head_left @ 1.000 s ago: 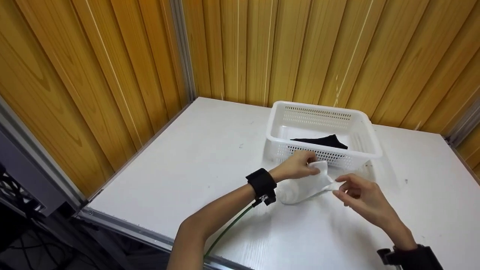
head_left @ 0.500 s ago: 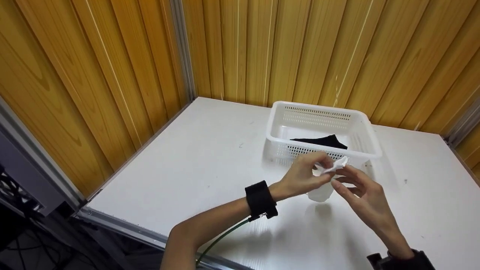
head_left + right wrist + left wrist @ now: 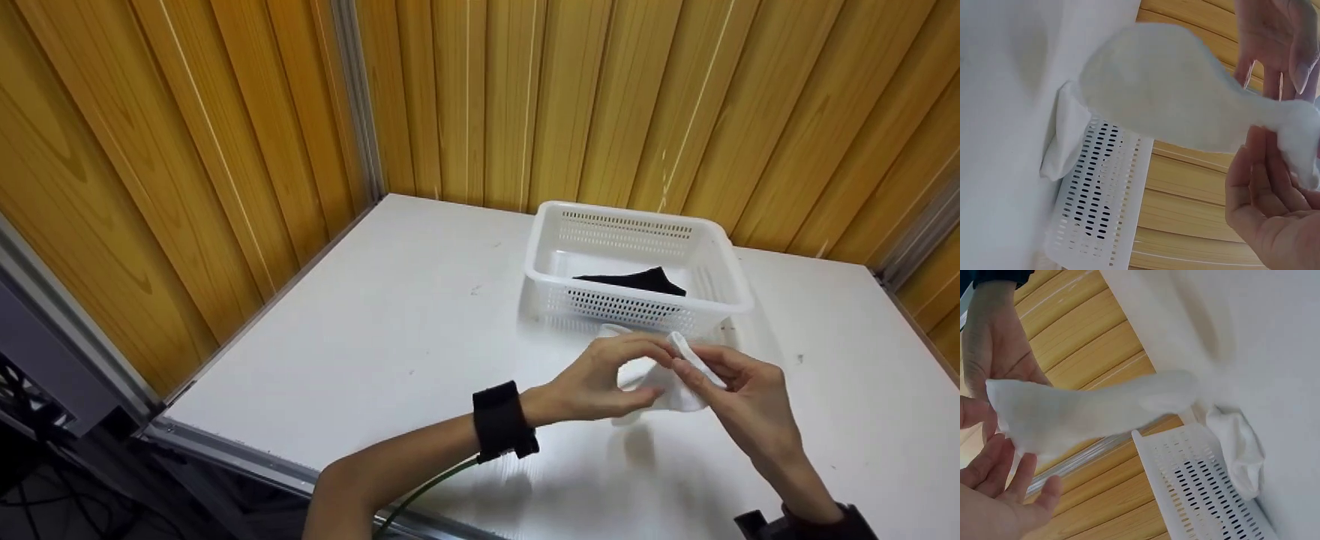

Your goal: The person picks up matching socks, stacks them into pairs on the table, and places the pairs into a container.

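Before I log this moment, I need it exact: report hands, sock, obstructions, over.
Right hand pinches white sock near its opening. Left hand touches it, grip unclear. Second white sock beside basket. No blockage seen.

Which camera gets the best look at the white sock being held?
The left wrist view, since the white sock shows nearly end to end. The right wrist view shows it large but reaching the right edge; in the head view, the left hand and right hand hide much of it.

Black bands (image 3: 496, 421) on both wrists, green cable (image 3: 422, 489) at the left
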Demonstrator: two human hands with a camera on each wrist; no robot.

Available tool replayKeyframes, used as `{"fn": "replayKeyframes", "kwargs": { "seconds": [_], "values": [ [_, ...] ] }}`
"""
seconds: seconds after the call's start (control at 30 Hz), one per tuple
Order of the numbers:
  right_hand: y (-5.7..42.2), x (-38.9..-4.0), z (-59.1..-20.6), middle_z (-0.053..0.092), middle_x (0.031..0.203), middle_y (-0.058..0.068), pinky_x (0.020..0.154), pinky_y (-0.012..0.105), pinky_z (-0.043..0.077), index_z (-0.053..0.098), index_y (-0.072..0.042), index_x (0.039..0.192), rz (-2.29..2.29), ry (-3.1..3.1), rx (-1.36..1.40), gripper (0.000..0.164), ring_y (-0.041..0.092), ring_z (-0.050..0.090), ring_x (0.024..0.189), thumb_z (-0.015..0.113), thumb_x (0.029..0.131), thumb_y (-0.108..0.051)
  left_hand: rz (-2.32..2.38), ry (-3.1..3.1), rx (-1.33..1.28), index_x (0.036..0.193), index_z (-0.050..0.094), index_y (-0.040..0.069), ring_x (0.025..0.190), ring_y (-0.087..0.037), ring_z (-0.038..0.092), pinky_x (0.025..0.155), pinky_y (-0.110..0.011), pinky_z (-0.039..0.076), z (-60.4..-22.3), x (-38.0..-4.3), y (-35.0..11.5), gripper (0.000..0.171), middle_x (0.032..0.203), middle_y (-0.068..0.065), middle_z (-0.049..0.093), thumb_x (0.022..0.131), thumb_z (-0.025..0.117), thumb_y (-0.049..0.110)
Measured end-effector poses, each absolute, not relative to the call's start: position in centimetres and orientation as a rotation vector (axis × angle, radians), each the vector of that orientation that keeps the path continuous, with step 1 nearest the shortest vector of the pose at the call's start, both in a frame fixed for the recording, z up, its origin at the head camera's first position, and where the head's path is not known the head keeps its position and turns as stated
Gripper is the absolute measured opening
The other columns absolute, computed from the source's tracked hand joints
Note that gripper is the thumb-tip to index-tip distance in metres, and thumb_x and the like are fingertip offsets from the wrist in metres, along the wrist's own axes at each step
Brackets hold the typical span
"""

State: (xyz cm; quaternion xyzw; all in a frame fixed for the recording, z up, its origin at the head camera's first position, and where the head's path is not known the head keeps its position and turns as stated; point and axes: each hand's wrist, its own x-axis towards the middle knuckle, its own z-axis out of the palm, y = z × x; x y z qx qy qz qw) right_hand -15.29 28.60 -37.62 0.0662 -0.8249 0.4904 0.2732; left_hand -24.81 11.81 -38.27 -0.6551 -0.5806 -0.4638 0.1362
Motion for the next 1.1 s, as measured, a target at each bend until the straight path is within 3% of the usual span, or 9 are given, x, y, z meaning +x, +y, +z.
{"fn": "replayKeyframes", "kwargs": {
  "seconds": [0.1,0.3,0.37,0.47,0.53,0.6,0.8,0.97,1.1],
  "values": [
    [28.5,-14.9,-37.5,0.066,0.091,0.014,0.057,0.021,0.050,0.066,0.001,0.096,1.232,-2.248,0.182,0.017,0.015,0.064,0.078,0.065,0.079,-0.001,-1.456,-1.730,-1.820,0.102,0.055,-0.004,0.101,-0.016,0.054,0.084,-0.020,0.041,-38.5,-24.9,11.3,0.029,0.102,-0.013,0.059,0.075,0.066,-0.002],
    [27.9,-13.7,-36.0,0.065,0.090,0.004,0.054,0.020,0.048,0.066,-0.009,0.094,1.099,-2.319,0.292,0.014,0.014,0.062,0.073,0.063,0.081,-0.004,-1.388,-2.196,-1.894,0.127,0.043,0.012,0.110,-0.003,0.041,0.086,-0.024,0.039,-40.6,-26.9,11.2,0.065,0.123,0.007,0.048,0.072,0.075,0.026],
    [27.9,-13.4,-35.5,0.065,0.092,0.003,0.056,0.020,0.049,0.065,-0.010,0.095,1.061,-2.320,0.345,0.015,0.013,0.062,0.075,0.063,0.082,-0.003,-1.419,-2.332,-1.975,0.122,0.051,0.015,0.105,0.002,0.044,0.086,-0.025,0.040,-41.1,-27.5,11.1,0.056,0.114,0.013,0.054,0.072,0.075,0.027],
    [28.1,-13.1,-35.1,0.064,0.094,0.004,0.058,0.018,0.049,0.065,-0.010,0.096,1.030,-2.300,0.351,0.017,0.012,0.062,0.077,0.062,0.081,-0.001,-1.655,-2.446,-2.005,0.100,0.064,0.010,0.085,0.000,0.056,0.078,-0.025,0.046,-41.8,-27.8,10.5,0.029,0.088,0.010,0.063,0.073,0.074,0.018],
    [28.5,-13.0,-35.2,0.064,0.094,0.005,0.058,0.017,0.048,0.065,-0.008,0.097,1.011,-2.280,0.310,0.018,0.011,0.062,0.077,0.063,0.081,0.000,-1.844,-2.472,-1.953,0.086,0.066,0.005,0.071,-0.002,0.057,0.067,-0.020,0.047,-42.2,-27.9,9.9,0.015,0.074,0.007,0.063,0.074,0.073,0.012],
    [29.1,-13.0,-35.3,0.064,0.093,0.006,0.056,0.015,0.047,0.065,-0.007,0.097,0.992,-2.260,0.240,0.018,0.010,0.061,0.074,0.063,0.080,-0.001,-2.073,-2.458,-1.878,0.082,0.065,0.001,0.065,-0.006,0.058,0.063,-0.024,0.049,-42.5,-27.9,9.4,0.012,0.070,0.002,0.063,0.074,0.072,0.007],
    [30.7,-12.7,-36.2,0.062,0.093,0.008,0.057,0.018,0.048,0.056,-0.002,0.107,1.039,-2.229,0.062,0.023,0.010,0.061,0.076,0.058,0.084,0.000,-2.630,-2.255,-1.648,0.092,0.062,-0.006,0.072,-0.016,0.062,0.069,-0.030,0.050,-42.6,-28.0,8.4,0.017,0.079,-0.011,0.066,0.075,0.066,-0.005],
    [31.9,-12.5,-37.5,0.059,0.089,0.008,0.057,0.014,0.042,0.059,-0.001,0.092,1.026,-2.246,0.000,0.015,0.010,0.054,0.069,0.050,0.085,0.009,-2.964,-2.006,-1.460,0.095,0.061,-0.004,0.078,-0.018,0.061,0.076,-0.034,0.049,-42.6,-28.1,8.2,0.016,0.087,-0.013,0.065,0.080,0.061,-0.005],
    [32.4,-12.2,-38.4,0.059,0.091,0.012,0.060,0.014,0.043,0.063,-0.001,0.091,1.053,-2.302,0.035,0.017,0.010,0.054,0.072,0.052,0.083,0.011,-3.130,-1.892,-1.298,0.091,0.062,0.000,0.079,-0.016,0.058,0.078,-0.033,0.048,-42.9,-28.1,8.3,0.008,0.087,-0.009,0.061,0.085,0.057,0.000]
  ]
}}
